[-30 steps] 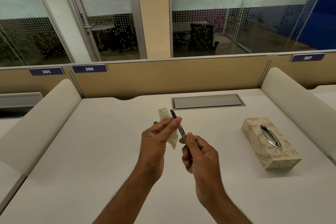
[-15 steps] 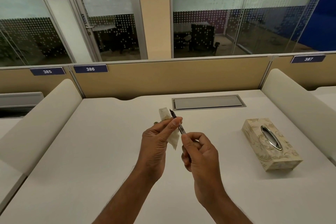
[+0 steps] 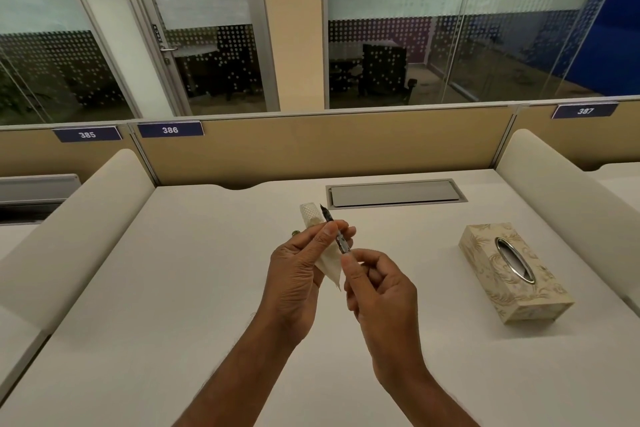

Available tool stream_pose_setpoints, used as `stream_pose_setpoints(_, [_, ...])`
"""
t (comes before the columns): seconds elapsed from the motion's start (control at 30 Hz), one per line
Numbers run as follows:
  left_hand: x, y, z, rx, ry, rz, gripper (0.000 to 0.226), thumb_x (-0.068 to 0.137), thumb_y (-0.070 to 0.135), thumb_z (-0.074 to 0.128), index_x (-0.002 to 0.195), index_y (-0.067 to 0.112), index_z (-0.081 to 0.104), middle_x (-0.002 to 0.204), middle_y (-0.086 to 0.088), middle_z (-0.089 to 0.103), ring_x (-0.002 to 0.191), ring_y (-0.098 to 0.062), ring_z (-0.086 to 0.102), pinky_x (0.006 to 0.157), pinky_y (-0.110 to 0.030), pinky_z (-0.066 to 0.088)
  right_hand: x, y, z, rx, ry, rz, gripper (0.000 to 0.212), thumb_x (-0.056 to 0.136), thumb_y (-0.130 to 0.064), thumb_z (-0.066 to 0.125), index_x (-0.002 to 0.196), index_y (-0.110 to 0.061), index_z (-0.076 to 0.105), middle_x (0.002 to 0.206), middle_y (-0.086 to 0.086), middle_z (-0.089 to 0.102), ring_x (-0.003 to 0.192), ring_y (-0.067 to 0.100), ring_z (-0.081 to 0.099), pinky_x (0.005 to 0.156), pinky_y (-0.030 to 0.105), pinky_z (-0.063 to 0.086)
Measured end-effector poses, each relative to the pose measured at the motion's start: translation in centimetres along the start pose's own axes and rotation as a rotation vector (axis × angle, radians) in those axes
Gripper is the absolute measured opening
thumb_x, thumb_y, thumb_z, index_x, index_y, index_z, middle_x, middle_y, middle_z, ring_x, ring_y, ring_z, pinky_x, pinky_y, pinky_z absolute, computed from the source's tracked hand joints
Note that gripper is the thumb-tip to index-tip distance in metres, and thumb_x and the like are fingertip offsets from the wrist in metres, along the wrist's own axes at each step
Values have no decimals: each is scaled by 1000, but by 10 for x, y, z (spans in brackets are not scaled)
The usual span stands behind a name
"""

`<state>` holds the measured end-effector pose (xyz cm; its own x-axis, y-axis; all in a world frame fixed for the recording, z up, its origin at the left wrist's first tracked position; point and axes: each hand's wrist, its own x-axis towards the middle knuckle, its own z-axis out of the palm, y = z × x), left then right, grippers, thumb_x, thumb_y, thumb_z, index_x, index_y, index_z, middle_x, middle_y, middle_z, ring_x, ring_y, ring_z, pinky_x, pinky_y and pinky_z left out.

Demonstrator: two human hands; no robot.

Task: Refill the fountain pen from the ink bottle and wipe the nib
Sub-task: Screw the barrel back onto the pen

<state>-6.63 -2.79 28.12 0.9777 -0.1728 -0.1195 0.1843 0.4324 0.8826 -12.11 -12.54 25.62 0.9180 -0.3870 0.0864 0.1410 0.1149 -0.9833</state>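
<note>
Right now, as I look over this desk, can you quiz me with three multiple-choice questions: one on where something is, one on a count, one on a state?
1. Where is the tissue box? A. on the desk, right of the pen; B. left of the pen; C. on the floor.
2. How many number plates show on the partition? A. one; B. three; C. five.
3. How is the pen? A. lying on the desk; B. capped; C. held up, nib bare.
Answers: 1 A, the box stands on the right part of the desk. 2 B, they read 385, 386 and 387. 3 C, the left hand grips it together with a tissue, the right hand pinches its rear end, and the dark nib shows uncovered.
</note>
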Motion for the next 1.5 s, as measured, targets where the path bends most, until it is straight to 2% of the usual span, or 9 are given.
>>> stream_pose_setpoints(0.17, [0,1,1,0,-6,-5,34,80,28,68,108,11,75,110,-11,79,106,-27,75,87,-28,60,1,2,-1,-23,11,-13,15,96,-28,61,88,-18,69,64,1,63,56,11,52,57,23,48])
stream_pose_setpoints(0.3, [2,0,0,-2,0,-6,35,81,28,68,110,10,76,111,-11,79,107,-28,74,95,-34,56,2,1,-1,-33,7,-26,10,93,-30,65,96,-21,67,64,-3,64,56,8,52,56,21,48])
stream_pose_setpoints(0.47, [3,-1,0,6,2,-5,36,80,28,67,110,10,75,110,-10,79,107,-27,75,93,-32,56,4,-1,-1,-20,-3,4,18,96,-29,60,88,-15,68,60,-2,59,54,7,50,54,20,46])
stream_pose_setpoints(0.6, [5,1,0,0,5,-5,39,83,26,67,115,6,74,113,-12,78,109,-29,74,96,-33,56,5,-4,1,-38,11,-6,14,90,-32,66,98,-21,65,62,-5,65,53,6,53,54,18,48])
stream_pose_setpoints(0.73, [5,3,1,-8,-13,0,38,82,27,66,112,6,74,112,-12,78,108,-27,74,89,-27,59,6,-6,1,17,-8,35,20,96,-31,60,87,-16,70,59,2,58,53,11,48,52,20,44])
stream_pose_setpoints(0.9, [5,3,0,4,-20,10,35,83,27,66,111,7,75,113,-12,78,110,-28,73,92,-29,57,6,-9,1,-21,4,5,12,91,-29,67,95,-18,64,59,-3,63,52,8,51,54,21,50])
stream_pose_setpoints(1.07, [4,2,-2,-4,-13,4,35,82,27,66,110,7,75,112,-12,78,107,-28,74,97,-33,55,6,-10,0,41,-35,76,18,96,-27,61,90,-13,70,60,3,59,52,10,47,49,19,43])
stream_pose_setpoints(1.2, [3,2,-1,-2,-15,-2,34,82,27,67,109,10,75,113,-12,78,109,-28,74,89,-27,57,4,-7,1,-20,-24,24,13,92,-27,66,92,-14,66,59,-3,63,52,7,51,54,19,49])
stream_pose_setpoints(1.5, [3,3,-2,10,-36,-2,34,84,27,64,110,7,75,114,-12,78,110,-28,73,97,-32,54,4,-16,-1,91,-110,166,31,88,-39,59,89,-9,67,60,7,55,51,13,45,45,20,37])
